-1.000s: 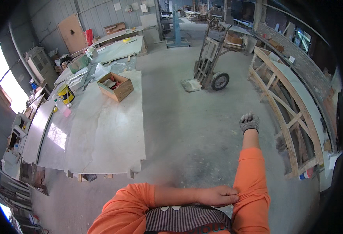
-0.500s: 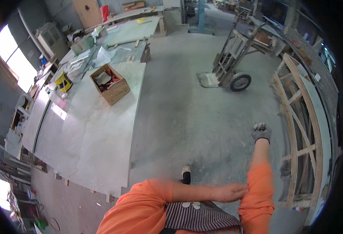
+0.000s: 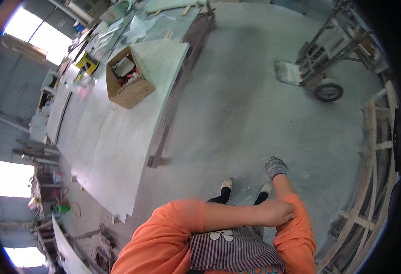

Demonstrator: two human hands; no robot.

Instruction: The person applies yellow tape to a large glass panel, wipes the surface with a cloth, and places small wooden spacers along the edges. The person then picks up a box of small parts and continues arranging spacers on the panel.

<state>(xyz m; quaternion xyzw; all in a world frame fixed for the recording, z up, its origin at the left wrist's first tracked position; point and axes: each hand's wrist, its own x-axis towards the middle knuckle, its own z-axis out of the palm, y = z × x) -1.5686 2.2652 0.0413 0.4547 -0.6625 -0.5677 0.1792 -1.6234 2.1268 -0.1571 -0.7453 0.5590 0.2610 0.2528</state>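
My bare left hand (image 3: 275,213) reaches across my body and grips the rolled orange sleeve (image 3: 297,233) of my right arm near the elbow. A grey knitted glove (image 3: 279,170) covers my right hand (image 3: 275,167), which is stretched forward over the floor. Its fingers are curled into a fist, and I see nothing in it. Below the left forearm, a striped apron (image 3: 232,251) with a pale flower shape covers my front.
A large pale slab (image 3: 113,137) lies on supports at the left. It bears an open cardboard box (image 3: 134,93) and a yellow-and-black bucket (image 3: 87,62). A hand truck (image 3: 319,64) stands at the far right, with a wooden frame (image 3: 369,182) along the right edge.
The view has turned, and the slab, hand truck and frame sit differently in it. My gloved right hand has come lower and closer to my body; my left hand still grips the sleeve.
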